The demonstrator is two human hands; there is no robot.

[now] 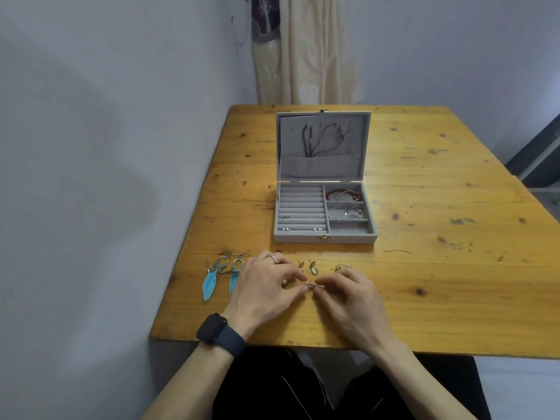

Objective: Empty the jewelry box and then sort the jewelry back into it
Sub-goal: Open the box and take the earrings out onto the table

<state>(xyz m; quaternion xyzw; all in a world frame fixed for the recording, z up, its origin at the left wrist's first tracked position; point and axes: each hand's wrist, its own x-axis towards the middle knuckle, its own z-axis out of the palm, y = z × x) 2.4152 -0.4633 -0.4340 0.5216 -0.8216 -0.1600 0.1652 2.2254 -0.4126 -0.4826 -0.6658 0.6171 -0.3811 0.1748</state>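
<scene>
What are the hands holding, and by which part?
A small gold-toned piece, pinched between both hands: left hand on its left end, right hand on its right end. Finer detail is too small to tell.

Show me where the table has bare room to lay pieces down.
Bare: table right of the jewelry box and right hand; a narrow strip left of the box. Crowded before the box: feather earrings, small earrings, and left hand, both hands pinching a gold piece.
</scene>
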